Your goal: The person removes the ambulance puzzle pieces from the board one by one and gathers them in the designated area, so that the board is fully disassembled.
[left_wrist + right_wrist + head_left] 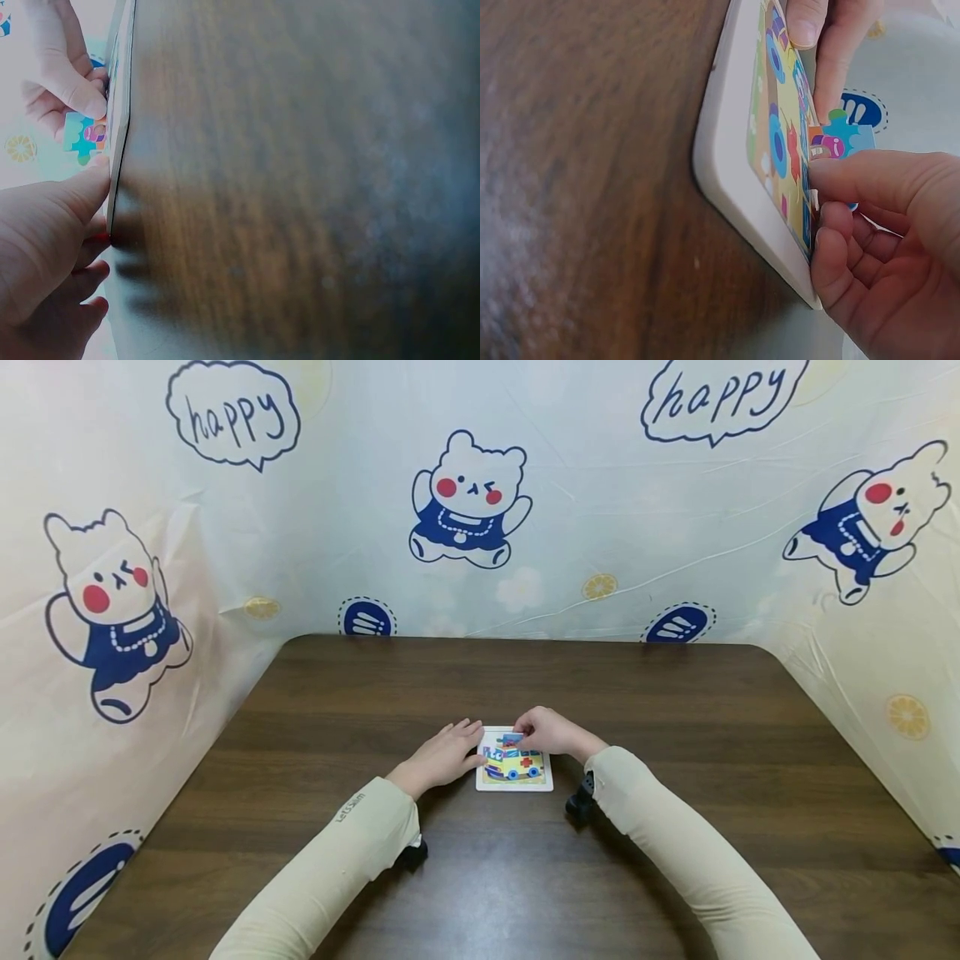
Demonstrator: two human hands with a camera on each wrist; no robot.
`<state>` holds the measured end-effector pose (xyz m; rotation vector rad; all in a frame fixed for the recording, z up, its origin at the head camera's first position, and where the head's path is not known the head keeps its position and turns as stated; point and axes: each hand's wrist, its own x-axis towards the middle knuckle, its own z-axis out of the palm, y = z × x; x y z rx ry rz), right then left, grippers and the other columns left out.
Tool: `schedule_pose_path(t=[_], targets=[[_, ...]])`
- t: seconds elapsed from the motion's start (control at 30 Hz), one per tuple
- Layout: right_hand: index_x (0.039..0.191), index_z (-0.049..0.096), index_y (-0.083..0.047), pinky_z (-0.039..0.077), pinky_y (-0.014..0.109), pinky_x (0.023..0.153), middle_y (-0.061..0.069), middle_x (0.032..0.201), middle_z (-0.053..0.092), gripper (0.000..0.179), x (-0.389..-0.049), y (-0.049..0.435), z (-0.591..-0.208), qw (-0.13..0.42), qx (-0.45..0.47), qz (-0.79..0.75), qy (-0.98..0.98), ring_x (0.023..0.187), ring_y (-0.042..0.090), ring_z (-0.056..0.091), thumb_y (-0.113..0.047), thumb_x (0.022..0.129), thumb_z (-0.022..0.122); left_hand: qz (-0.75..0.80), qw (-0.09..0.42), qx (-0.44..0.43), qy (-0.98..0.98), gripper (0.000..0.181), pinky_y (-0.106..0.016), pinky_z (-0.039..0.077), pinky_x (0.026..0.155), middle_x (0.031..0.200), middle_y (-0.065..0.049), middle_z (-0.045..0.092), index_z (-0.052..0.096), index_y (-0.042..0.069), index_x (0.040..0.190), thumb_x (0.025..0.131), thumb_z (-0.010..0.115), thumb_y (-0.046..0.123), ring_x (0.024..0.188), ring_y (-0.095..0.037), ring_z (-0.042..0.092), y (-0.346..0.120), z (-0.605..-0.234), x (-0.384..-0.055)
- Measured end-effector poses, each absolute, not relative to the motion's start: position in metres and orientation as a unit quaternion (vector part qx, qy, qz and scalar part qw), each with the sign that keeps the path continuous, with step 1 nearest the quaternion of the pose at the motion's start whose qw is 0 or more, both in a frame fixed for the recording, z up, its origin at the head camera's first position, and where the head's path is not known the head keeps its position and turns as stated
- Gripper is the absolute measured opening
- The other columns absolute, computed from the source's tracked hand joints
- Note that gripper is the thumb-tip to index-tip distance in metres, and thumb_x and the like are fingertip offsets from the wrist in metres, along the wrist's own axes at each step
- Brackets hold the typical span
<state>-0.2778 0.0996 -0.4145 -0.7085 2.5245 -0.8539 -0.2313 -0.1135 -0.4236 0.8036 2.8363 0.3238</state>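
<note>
A white-framed jigsaw puzzle [514, 787] with a yellow vehicle picture lies flat on the table. Between thumb and fingers, my right hand [553, 732] pinches a blue jigsaw piece [851, 139] with a pink and orange print. That piece stands tilted up from the puzzle's upper part, knobs showing; whether its lower edge touches the board I cannot tell. On the opposite side, my left hand [442, 755] rests with extended fingers and thumb against the frame's left edge. In the left wrist view, the left thumb [91, 184] touches the frame's rim.
The brown wooden table [480, 877] extends around the puzzle on every side. Behind and beside it hangs a pale curtain [570, 527] printed with bears and lettering. A black wrist camera [581, 802] sits under the right cuff, close to the tabletop.
</note>
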Motion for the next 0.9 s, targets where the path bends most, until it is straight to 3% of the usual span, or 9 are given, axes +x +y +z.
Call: schedule_pose_path(t=[0.3, 0.7, 0.8, 0.9], targets=[[0.091, 0.069, -0.005, 0.039, 0.025, 0.059, 0.000, 0.071, 0.058, 0.008, -0.277, 0.101, -0.412, 0.189, -0.262, -0.304, 0.896, 0.063, 0.013, 0.047, -0.008, 0.087, 0.063, 0.104, 0.087, 0.271, 0.953, 0.060, -0.041, 0.017, 0.108, 0.145, -0.013, 0.031, 0.035, 0.001, 0.141, 0.094, 0.051, 0.035, 0.135, -0.028, 0.022, -0.113, -0.421, -0.231], [0.103, 0.067, -0.004, 0.044, 0.027, 0.067, 0.000, 0.083, 0.063, 0.017, -0.274, 0.104, -0.407, 0.204, -0.260, -0.312, 0.891, 0.070, 0.014, 0.053, -0.010, 0.093, 0.055, 0.113, 0.089, 0.267, 0.953, 0.061, -0.042, 0.016, 0.108, 0.145, -0.013, 0.031, 0.034, 0.001, 0.141, 0.094, 0.052, 0.035, 0.135, -0.028, 0.021, -0.113, -0.420, -0.230], [0.107, 0.064, -0.003, 0.045, 0.028, 0.067, 0.002, 0.085, 0.061, 0.018, -0.274, 0.107, -0.406, 0.196, -0.250, -0.335, 0.887, 0.073, 0.015, 0.053, -0.010, 0.092, 0.056, 0.110, 0.087, 0.267, 0.953, 0.061, -0.042, 0.017, 0.108, 0.145, -0.013, 0.032, 0.034, 0.001, 0.141, 0.094, 0.052, 0.035, 0.135, -0.028, 0.021, -0.113, -0.421, -0.230], [0.102, 0.061, -0.003, 0.047, 0.029, 0.064, 0.005, 0.083, 0.059, 0.013, -0.275, 0.112, -0.406, 0.166, -0.237, -0.377, 0.880, 0.072, 0.018, 0.054, -0.008, 0.089, 0.061, 0.106, 0.085, 0.268, 0.954, 0.061, -0.042, 0.017, 0.108, 0.144, -0.013, 0.032, 0.035, 0.001, 0.141, 0.093, 0.052, 0.036, 0.135, -0.028, 0.022, -0.112, -0.421, -0.229]])
